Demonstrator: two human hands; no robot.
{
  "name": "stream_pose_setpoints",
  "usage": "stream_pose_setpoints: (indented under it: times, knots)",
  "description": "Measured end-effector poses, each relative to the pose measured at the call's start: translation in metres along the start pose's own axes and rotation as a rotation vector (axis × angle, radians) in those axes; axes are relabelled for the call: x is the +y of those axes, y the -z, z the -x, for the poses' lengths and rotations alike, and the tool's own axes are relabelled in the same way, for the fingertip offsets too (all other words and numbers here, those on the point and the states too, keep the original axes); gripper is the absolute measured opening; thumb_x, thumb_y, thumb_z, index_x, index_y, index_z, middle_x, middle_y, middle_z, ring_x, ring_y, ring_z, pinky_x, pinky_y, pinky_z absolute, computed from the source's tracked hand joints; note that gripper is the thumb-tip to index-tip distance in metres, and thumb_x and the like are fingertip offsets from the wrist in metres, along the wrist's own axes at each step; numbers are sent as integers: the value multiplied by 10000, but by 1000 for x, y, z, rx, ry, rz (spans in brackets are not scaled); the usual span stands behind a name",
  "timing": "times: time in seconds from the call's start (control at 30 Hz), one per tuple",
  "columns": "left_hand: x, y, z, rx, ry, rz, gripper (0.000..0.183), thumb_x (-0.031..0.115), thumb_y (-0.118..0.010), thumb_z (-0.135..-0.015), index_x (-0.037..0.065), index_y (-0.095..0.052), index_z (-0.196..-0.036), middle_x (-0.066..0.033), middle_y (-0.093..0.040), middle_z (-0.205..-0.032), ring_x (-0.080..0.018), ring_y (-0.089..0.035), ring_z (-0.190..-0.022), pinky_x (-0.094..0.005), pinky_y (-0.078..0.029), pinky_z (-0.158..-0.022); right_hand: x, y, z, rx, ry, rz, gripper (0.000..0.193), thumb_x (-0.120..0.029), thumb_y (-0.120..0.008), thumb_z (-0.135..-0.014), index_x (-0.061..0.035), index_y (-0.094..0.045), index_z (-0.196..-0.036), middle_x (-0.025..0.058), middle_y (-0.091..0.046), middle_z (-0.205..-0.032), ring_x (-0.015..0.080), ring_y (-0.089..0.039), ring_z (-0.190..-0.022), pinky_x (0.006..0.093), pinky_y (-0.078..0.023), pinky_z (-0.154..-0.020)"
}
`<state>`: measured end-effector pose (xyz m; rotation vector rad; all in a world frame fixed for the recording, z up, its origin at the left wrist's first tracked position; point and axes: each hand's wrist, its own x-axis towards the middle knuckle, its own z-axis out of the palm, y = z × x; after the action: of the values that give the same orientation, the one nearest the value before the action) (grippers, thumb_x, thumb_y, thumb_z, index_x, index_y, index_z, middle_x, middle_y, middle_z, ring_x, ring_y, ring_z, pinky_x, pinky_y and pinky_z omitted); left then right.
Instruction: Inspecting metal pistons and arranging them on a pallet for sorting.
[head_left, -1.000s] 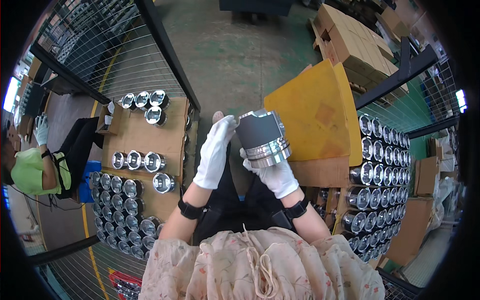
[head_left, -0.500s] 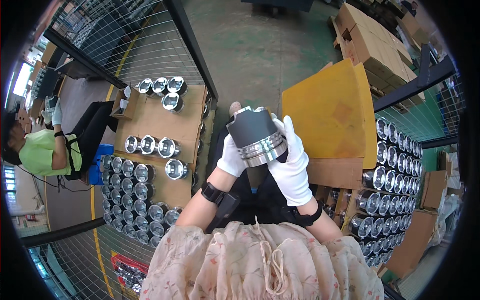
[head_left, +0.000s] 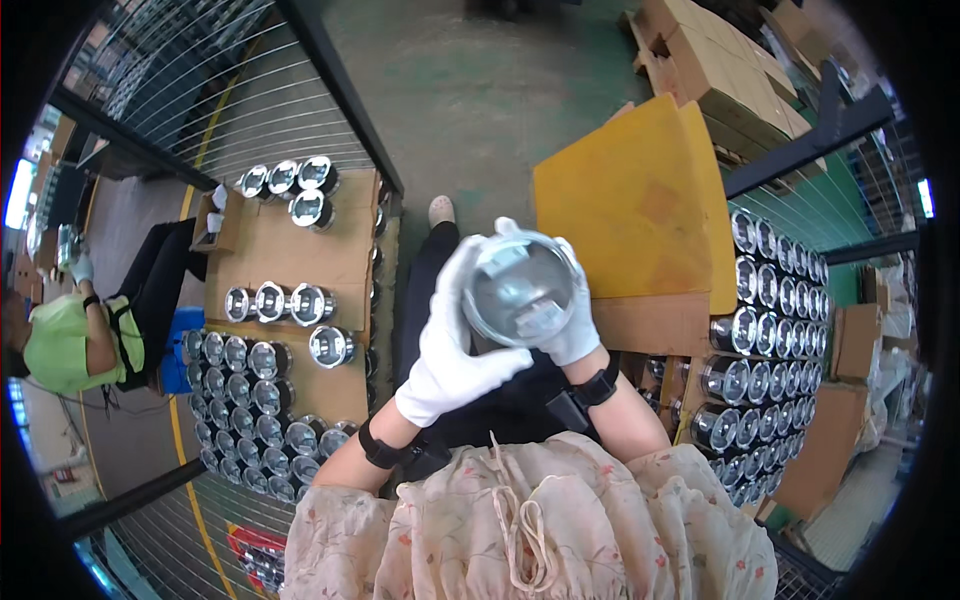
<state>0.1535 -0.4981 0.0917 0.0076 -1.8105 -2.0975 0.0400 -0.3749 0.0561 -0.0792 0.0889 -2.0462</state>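
Between my two white-gloved hands is a metal engine piston (head_left: pixel 522 288), its round silvery end facing up toward me. My left hand (head_left: pixel 445 345) is wrapped around its left side, the thumb stretched along the near edge. On the right side my right hand (head_left: pixel 575 325) grips it, with most of the fingers hidden behind the metal. The dark skirt of the piston is out of sight from here.
To the left, several pistons (head_left: pixel 270 302) stand on a cardboard-covered stack (head_left: pixel 270 255). Rows of more pistons (head_left: pixel 745 380) fill the right side, beside a yellow board (head_left: pixel 635 205). Wire fencing (head_left: pixel 275 110) rises at the back left. Another person in a yellow-green top (head_left: pixel 70 342) sits at far left.
The piston has been turned from showing its dark side and ring grooves to showing a round end. My left hand has shifted its grip along the left side, and the view has swung slightly right.
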Motion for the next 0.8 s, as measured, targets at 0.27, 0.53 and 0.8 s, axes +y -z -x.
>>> stream_pose_setpoints:
  times: [0.27, 0.53, 0.8]
  knots:
    - [-1, 42, 3, 68, 128, -459, 530, -73, -570, -721, 87, -638, -1222, -68, -696, -1064, -135, -649, -901, -280, -513, -814, 23, 4, 6, 176, -27, 622, 653, -326, -469, -995, -25, -220, -1519, 150, -361, -1516, 234, -403, -1367, 363, -293, -1153]
    - [-51, 145, 26, 317, 560, -663, 345, 30, -609, -732, 38, -699, -1065, -115, -714, -923, -156, -670, -819, -274, -523, -783, 33, 32, 3, 385, -271, 626, 547, -243, -479, -1015, -70, -305, -1504, 101, -401, -1498, 216, -414, -1349, 372, -307, -1125]
    - [-190, 324, -4, 486, 788, -1283, 225, 107, -547, -827, 16, -651, -1004, -250, -674, -1014, -411, -655, -963, -452, -527, -846, 3, 51, 22, 631, -226, 865, 522, -252, -594, -933, -39, -483, -1397, 99, -527, -1394, 206, -486, -1278, 354, -368, -1070]
